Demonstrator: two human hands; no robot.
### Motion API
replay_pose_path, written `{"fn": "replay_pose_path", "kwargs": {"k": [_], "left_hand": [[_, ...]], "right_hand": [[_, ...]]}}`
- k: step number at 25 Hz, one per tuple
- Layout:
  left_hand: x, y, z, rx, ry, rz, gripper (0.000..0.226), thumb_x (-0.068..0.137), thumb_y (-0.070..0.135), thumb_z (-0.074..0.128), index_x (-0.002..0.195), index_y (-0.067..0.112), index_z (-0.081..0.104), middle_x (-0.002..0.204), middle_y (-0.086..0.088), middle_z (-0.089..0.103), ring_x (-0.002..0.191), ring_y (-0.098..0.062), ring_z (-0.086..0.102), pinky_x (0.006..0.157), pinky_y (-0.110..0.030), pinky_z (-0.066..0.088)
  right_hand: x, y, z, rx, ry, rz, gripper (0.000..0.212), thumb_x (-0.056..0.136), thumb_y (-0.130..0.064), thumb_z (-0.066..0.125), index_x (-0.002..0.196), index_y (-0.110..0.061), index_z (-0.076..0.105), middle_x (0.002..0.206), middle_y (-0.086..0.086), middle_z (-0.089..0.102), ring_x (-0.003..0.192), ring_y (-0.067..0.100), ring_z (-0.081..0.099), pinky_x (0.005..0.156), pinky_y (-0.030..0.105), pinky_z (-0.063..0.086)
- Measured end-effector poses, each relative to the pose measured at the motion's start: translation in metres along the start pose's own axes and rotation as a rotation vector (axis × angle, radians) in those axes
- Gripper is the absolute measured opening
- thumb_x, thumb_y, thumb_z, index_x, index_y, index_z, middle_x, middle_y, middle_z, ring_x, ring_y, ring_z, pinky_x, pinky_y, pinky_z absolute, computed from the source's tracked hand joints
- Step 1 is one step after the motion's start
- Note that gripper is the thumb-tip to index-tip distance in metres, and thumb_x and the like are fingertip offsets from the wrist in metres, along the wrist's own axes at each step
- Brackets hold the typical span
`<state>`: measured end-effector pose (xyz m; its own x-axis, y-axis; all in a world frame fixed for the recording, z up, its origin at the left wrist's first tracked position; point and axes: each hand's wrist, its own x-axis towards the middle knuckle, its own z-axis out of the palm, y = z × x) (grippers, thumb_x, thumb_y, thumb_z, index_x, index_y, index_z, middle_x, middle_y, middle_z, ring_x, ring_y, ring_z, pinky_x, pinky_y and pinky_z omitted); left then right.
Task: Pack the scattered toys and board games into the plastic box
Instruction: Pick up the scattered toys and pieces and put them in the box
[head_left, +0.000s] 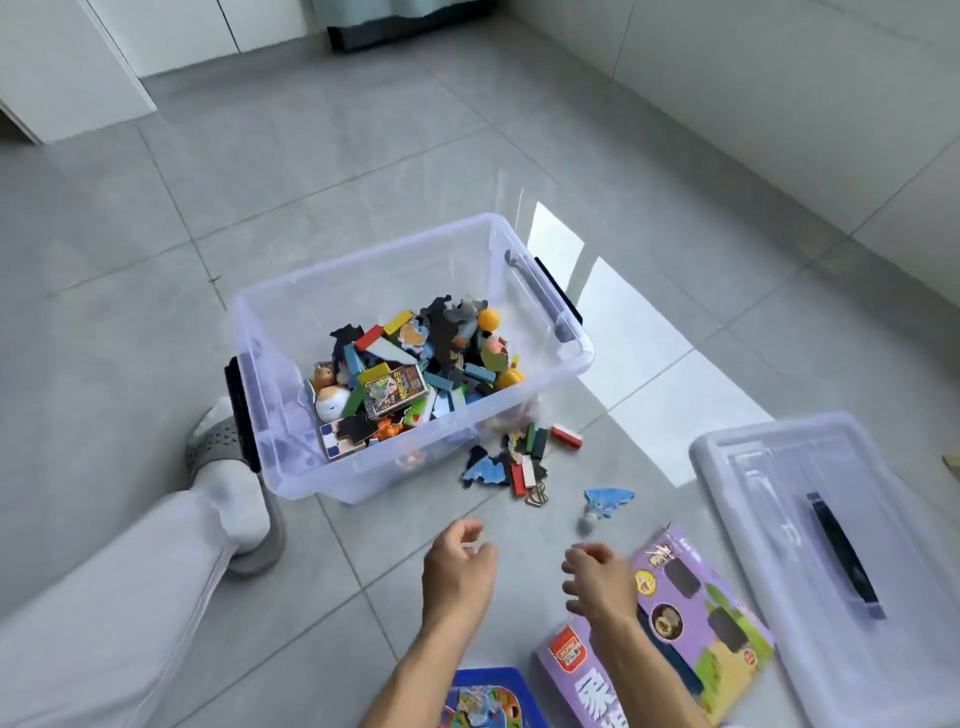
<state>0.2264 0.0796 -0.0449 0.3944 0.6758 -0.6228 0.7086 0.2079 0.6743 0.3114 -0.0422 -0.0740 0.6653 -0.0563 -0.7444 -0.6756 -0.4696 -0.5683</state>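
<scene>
The clear plastic box (410, 358) stands open on smooth grey floor tiles (322, 156), its bottom heaped with painted wooden blocks, jagged puzzle pieces, a small card box and rounded figures. Just outside its near right corner lie more blocks and pieces (519, 457), a metal ring puzzle (537, 493) and a blue cutout (609, 501), with the translucent lid (831, 545) and a purple cardboard game box (696, 623) farther right. The left hand (457, 566) is loosely curled with something small and pale at its fingertips, though whether it pinches it I cannot tell; the right hand (597, 577) hovers half-curled and empty over bare tile.

plastic box (530, 306): toys inside | left hand (457, 566), right hand (597, 577): loosely curled | loose pieces (519, 462): floor
</scene>
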Motion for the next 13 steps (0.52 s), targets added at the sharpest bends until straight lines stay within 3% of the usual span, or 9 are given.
{"fn": "replay_pose_path", "kwargs": {"k": [3,6,9,13], "left_hand": [[0.062,0.0,0.019,0.399,-0.067,0.161,0.046,0.085,0.02,0.057,0.131,0.02,0.054,0.137,0.0,0.054,0.12,-0.018,0.051,0.098,-0.029,0.043],[0.125,0.008,0.039,0.735,-0.125,0.354,0.066,0.086,0.025,0.058,0.147,0.023,0.032,0.155,0.0,0.029,0.137,-0.024,0.034,0.106,-0.038,0.039],[0.155,0.004,0.065,0.881,-0.091,0.49,0.074,0.087,0.036,0.063,0.151,0.027,0.025,0.154,-0.004,0.024,0.138,-0.029,0.028,0.102,-0.043,0.042],[0.17,-0.003,0.079,0.909,0.005,0.569,0.051,0.085,0.036,0.068,0.13,0.022,0.052,0.137,-0.005,0.039,0.122,-0.032,0.041,0.086,-0.04,0.051]], "right_hand": [[0.046,-0.033,0.027,-0.353,0.071,-0.291,0.026,0.084,-0.025,0.06,0.11,-0.021,0.063,0.113,0.002,0.068,0.095,0.022,0.063,0.084,0.039,0.052],[0.094,-0.074,0.059,-0.532,0.153,-0.563,0.043,0.088,-0.032,0.058,0.129,-0.025,0.05,0.13,0.0,0.054,0.114,0.025,0.054,0.087,0.037,0.045],[0.133,-0.091,0.081,-0.731,0.141,-0.647,0.043,0.091,-0.041,0.054,0.129,-0.022,0.047,0.123,0.005,0.049,0.107,0.031,0.053,0.076,0.038,0.045],[0.153,-0.076,0.099,-0.884,0.177,-0.706,0.017,0.092,-0.021,0.051,0.102,-0.008,0.054,0.109,0.011,0.045,0.085,0.035,0.056,0.059,0.038,0.043]]}}
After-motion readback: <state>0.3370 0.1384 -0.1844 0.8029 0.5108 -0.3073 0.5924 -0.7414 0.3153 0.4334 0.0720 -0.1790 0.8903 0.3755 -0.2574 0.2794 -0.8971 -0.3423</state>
